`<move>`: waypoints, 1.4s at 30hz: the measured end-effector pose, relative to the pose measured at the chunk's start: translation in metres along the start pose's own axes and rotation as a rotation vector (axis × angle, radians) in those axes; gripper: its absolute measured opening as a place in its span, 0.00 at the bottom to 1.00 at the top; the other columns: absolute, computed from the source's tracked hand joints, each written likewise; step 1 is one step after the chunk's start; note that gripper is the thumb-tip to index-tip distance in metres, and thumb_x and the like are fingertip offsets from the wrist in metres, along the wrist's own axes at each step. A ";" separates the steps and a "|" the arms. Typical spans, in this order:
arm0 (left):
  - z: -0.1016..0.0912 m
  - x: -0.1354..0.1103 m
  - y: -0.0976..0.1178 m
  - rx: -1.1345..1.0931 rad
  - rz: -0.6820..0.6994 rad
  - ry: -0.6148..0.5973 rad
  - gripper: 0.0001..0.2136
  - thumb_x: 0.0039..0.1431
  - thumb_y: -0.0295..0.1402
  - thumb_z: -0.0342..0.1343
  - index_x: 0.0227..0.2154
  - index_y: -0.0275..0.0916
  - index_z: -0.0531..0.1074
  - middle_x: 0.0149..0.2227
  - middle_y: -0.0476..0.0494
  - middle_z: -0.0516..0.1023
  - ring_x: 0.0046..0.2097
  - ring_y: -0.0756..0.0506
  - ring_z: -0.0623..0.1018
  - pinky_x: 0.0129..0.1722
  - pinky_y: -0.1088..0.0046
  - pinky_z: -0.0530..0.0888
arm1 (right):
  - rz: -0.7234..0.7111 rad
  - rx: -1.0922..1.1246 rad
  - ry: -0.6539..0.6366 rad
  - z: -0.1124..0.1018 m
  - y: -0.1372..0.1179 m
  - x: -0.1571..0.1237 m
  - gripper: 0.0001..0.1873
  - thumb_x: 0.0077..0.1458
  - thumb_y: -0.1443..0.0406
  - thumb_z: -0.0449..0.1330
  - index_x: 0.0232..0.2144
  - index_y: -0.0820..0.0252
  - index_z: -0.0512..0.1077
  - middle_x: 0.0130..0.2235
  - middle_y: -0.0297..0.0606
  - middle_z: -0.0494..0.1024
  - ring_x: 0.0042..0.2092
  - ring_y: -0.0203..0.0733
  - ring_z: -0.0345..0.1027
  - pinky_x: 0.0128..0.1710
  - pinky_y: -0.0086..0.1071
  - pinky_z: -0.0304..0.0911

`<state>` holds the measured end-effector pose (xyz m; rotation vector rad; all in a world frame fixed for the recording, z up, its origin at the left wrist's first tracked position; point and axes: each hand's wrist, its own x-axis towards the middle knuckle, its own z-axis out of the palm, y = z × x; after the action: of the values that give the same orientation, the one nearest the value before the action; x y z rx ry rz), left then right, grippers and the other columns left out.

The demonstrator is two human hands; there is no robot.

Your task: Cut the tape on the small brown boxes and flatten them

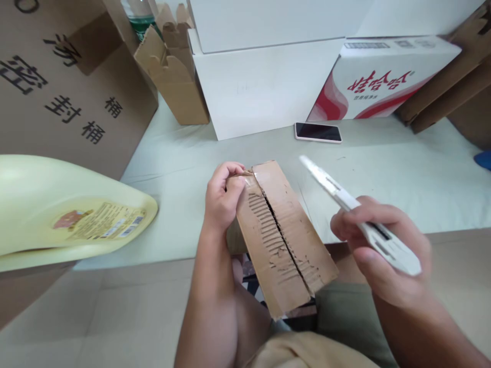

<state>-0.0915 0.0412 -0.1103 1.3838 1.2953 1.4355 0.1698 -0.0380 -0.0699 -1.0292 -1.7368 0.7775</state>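
Observation:
A brown cardboard box (303,230) is tilted at the front edge of the pale green surface, partly above my lap. A dark slit runs along its upper face, with torn, ribbed cardboard beside it. My left hand (225,197) grips the box's far left corner, fingers curled over the edge. My right hand (387,250) is closed around a white utility knife (345,199), held in the air to the right of the box and apart from it. The knife's tip points up and left; whether its blade is out I cannot tell.
A pale yellow plastic jug (30,199) lies at the left, before a large printed carton (126,117). Behind stand a small open cardboard box (184,97), a white box (261,92) and a red-and-white carton (383,82). A phone (318,132) lies on the green surface (406,179).

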 end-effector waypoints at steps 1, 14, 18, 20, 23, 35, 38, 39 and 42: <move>0.000 0.000 0.000 0.001 -0.010 -0.003 0.06 0.58 0.40 0.56 0.32 0.44 0.70 0.43 0.42 0.78 0.50 0.37 0.78 0.57 0.54 0.73 | -0.023 -0.013 -0.021 0.004 -0.007 0.003 0.12 0.66 0.58 0.63 0.49 0.53 0.75 0.32 0.35 0.72 0.30 0.39 0.65 0.28 0.35 0.63; 0.000 0.000 0.004 -0.001 -0.029 -0.030 0.06 0.55 0.39 0.58 0.32 0.44 0.68 0.42 0.42 0.78 0.49 0.38 0.78 0.55 0.55 0.74 | -0.123 -0.296 -0.153 0.037 -0.030 0.028 0.15 0.68 0.69 0.57 0.54 0.54 0.71 0.38 0.37 0.82 0.35 0.40 0.77 0.33 0.32 0.72; -0.001 0.000 0.005 -0.004 -0.027 -0.033 0.06 0.55 0.39 0.57 0.32 0.44 0.69 0.42 0.42 0.78 0.48 0.38 0.78 0.55 0.55 0.75 | -0.124 -0.331 -0.163 0.037 -0.031 0.029 0.15 0.68 0.69 0.56 0.55 0.53 0.71 0.39 0.39 0.83 0.36 0.42 0.79 0.33 0.33 0.74; -0.001 0.000 0.005 -0.010 -0.031 -0.029 0.06 0.55 0.39 0.57 0.32 0.44 0.69 0.42 0.42 0.78 0.49 0.38 0.78 0.55 0.55 0.74 | -0.126 -0.337 -0.171 0.036 -0.032 0.029 0.15 0.68 0.69 0.56 0.55 0.53 0.71 0.41 0.39 0.84 0.37 0.42 0.80 0.34 0.33 0.75; 0.000 0.000 0.005 -0.017 -0.038 -0.019 0.06 0.54 0.39 0.58 0.31 0.44 0.69 0.42 0.42 0.79 0.49 0.37 0.78 0.54 0.54 0.74 | -0.132 -0.338 -0.176 0.036 -0.032 0.029 0.15 0.68 0.69 0.56 0.55 0.54 0.70 0.43 0.40 0.85 0.38 0.42 0.81 0.36 0.33 0.76; 0.001 0.000 0.004 -0.035 -0.051 -0.012 0.05 0.53 0.37 0.58 0.31 0.44 0.69 0.42 0.43 0.79 0.50 0.38 0.78 0.56 0.55 0.74 | -0.107 -0.321 -0.178 0.036 -0.029 0.029 0.14 0.69 0.68 0.56 0.54 0.58 0.72 0.46 0.42 0.86 0.43 0.41 0.83 0.40 0.31 0.78; 0.001 0.000 0.004 -0.046 -0.037 -0.010 0.05 0.52 0.36 0.58 0.31 0.44 0.70 0.42 0.43 0.79 0.50 0.37 0.78 0.56 0.56 0.74 | -0.105 -0.323 -0.173 0.037 -0.030 0.029 0.13 0.68 0.69 0.56 0.53 0.58 0.72 0.43 0.41 0.86 0.39 0.41 0.82 0.36 0.30 0.77; 0.001 0.000 0.004 -0.049 -0.037 -0.008 0.05 0.52 0.36 0.58 0.31 0.44 0.70 0.42 0.43 0.79 0.50 0.38 0.78 0.55 0.57 0.73 | -0.112 -0.320 -0.172 0.038 -0.029 0.029 0.13 0.68 0.69 0.56 0.54 0.58 0.71 0.44 0.42 0.86 0.40 0.41 0.82 0.37 0.31 0.77; 0.002 0.001 0.003 -0.068 -0.050 0.000 0.05 0.51 0.36 0.59 0.30 0.44 0.70 0.42 0.43 0.80 0.47 0.39 0.78 0.52 0.59 0.74 | -0.136 -0.299 -0.172 0.040 -0.029 0.029 0.14 0.69 0.69 0.56 0.54 0.59 0.71 0.44 0.41 0.85 0.42 0.40 0.82 0.40 0.31 0.77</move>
<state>-0.0895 0.0413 -0.1074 1.2974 1.2610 1.4329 0.1175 -0.0271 -0.0482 -1.0502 -2.0940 0.5428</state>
